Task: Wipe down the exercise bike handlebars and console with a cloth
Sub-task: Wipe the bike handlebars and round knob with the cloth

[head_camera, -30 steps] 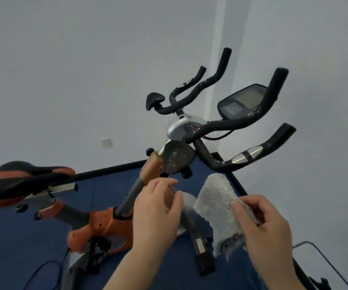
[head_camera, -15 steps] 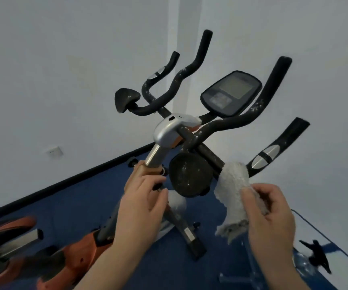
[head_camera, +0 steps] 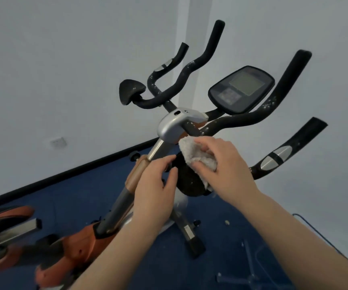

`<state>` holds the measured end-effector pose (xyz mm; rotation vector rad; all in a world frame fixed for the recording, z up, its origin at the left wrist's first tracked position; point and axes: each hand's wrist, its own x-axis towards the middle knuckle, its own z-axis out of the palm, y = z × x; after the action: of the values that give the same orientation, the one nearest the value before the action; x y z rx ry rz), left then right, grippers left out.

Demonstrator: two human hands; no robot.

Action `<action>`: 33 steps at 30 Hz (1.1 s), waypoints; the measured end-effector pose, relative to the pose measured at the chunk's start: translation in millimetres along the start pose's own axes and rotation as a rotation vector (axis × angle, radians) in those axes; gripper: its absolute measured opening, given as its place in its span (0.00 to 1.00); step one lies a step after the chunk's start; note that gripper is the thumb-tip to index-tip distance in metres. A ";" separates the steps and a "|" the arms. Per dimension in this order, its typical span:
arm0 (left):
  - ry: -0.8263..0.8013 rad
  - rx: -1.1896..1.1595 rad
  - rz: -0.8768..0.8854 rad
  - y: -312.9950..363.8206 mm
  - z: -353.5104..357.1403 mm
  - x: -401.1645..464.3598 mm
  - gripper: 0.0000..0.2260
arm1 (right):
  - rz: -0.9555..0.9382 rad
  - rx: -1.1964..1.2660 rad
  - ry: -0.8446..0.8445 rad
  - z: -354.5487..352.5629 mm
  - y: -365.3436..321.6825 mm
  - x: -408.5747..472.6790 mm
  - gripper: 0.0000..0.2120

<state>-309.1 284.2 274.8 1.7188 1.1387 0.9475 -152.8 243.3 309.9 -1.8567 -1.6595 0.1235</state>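
An orange and grey exercise bike stands on blue floor with black foam handlebars speckled with white dust. Its dark console with a grey screen sits at the upper right between the bars. My right hand is shut on a white fluffy cloth, pressed against the round black pad just below the silver stem cap. My left hand rests by the stem post with fingers loosely curled; whether it grips the post is unclear.
The bike's saddle shows at the lower left edge. White walls meet in a corner behind the bars, with a black skirting line. A thin metal frame and a cable lie on the floor at the lower right.
My right hand has carried the cloth up and left onto the black pad under the stem cap. The left hand has stayed by the post. The view has shifted closer to the handlebars.
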 end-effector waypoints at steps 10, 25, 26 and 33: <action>-0.140 -0.033 0.106 -11.8 -4.4 34.9 0.12 | -0.030 -0.342 -0.004 8.1 -12.8 19.7 0.09; -0.353 -0.068 0.236 -25.8 -21.7 67.0 0.12 | 0.270 -0.687 -0.114 11.8 -46.9 -7.3 0.13; -0.361 -0.069 0.248 -26.3 -22.9 66.9 0.13 | 0.298 -0.686 -0.140 11.1 -49.0 -9.4 0.12; -0.421 -0.074 0.297 -27.8 -27.8 73.2 0.13 | 0.390 -0.650 -0.148 17.3 -63.5 -25.1 0.09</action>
<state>-320.8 366.2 268.9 1.9425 0.5798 0.7376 -220.6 227.0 320.0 -2.7087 -1.5175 -0.1392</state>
